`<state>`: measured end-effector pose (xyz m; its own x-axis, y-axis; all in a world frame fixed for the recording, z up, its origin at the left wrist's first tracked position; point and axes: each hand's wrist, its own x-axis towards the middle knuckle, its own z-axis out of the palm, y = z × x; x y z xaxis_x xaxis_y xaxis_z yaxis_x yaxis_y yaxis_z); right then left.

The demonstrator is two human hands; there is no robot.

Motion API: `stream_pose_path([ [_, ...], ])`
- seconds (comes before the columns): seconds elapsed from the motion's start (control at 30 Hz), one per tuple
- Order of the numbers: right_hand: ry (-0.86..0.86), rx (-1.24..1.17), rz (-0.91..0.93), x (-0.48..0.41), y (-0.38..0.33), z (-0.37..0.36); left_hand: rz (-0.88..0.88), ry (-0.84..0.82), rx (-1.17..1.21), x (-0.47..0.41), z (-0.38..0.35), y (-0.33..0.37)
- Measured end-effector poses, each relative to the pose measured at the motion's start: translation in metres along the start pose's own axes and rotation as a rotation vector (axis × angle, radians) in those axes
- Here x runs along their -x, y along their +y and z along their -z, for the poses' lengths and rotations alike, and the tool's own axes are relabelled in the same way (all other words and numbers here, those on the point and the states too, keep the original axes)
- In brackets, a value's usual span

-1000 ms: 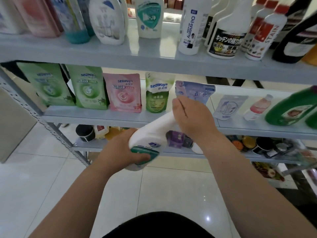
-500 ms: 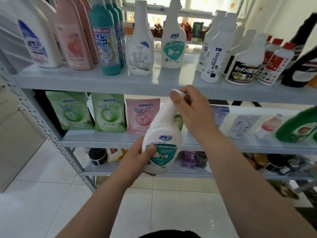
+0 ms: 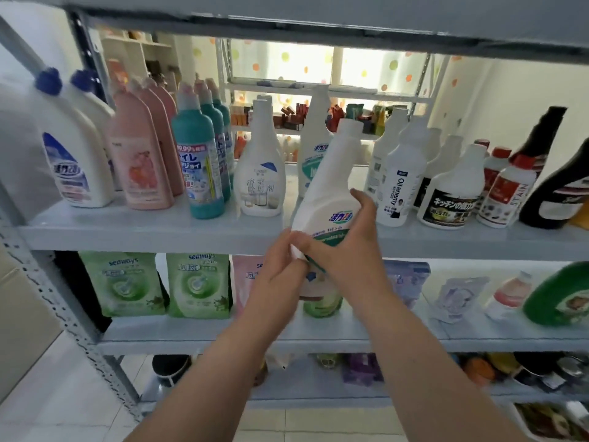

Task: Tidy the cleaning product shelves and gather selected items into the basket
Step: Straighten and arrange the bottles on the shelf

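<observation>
Now the left hand (image 3: 280, 271) and right hand (image 3: 349, 247) each close a grip round the tilted white cleaner bottle (image 3: 331, 183), just before the shelf (image 3: 143, 234).

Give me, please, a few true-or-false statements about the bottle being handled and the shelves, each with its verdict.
1. The left hand and the right hand both hold the white bottle. True.
2. The white bottle stands upright on the upper shelf. False: it is held tilted in front of that shelf's edge, with its cap leaning right.
3. Green pouches stand on the lower shelf. True.
4. The teal bottles stand to the right of the black bottle. False: they are well to its left, and the black bottle is at the far right.
</observation>
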<state>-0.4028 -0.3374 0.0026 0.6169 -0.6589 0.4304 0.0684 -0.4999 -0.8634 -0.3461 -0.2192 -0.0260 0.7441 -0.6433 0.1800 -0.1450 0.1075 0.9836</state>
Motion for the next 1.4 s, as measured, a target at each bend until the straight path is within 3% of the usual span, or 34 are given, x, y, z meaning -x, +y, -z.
stream_pose_path([
  [0.17, 0.083, 0.038, 0.121, -0.059, -0.005, 0.005, -0.143, -0.02, -0.22, -0.051, -0.003, 0.022],
  [0.3, 0.139, 0.047, 0.144, -0.096, 0.008, 0.001, -0.315, 0.119, -0.925, -0.08, 0.016, -0.004],
  [0.43, 0.167, 0.112, 0.15, -0.124, 0.024, -0.005, -0.298, 0.108, -1.337, -0.091, 0.033, -0.032],
  [0.63, 0.178, 0.146, 0.122, -0.143, 0.046, -0.019, -0.402, 0.116, -1.504, -0.096, 0.039, -0.057],
  [1.07, 0.247, 0.184, 0.078, -0.157, 0.051, -0.051, -0.464, 0.129, -1.504, -0.104, 0.041, -0.069],
  [1.27, 0.193, 0.225, 0.018, -0.145, 0.046, -0.047, -0.449, 0.099, -1.534, -0.101, 0.044, -0.066],
  [1.4, 0.13, 0.457, 0.058, -0.106, 0.058, -0.028, -0.435, 0.086, -1.542, -0.098, 0.045, -0.062],
])
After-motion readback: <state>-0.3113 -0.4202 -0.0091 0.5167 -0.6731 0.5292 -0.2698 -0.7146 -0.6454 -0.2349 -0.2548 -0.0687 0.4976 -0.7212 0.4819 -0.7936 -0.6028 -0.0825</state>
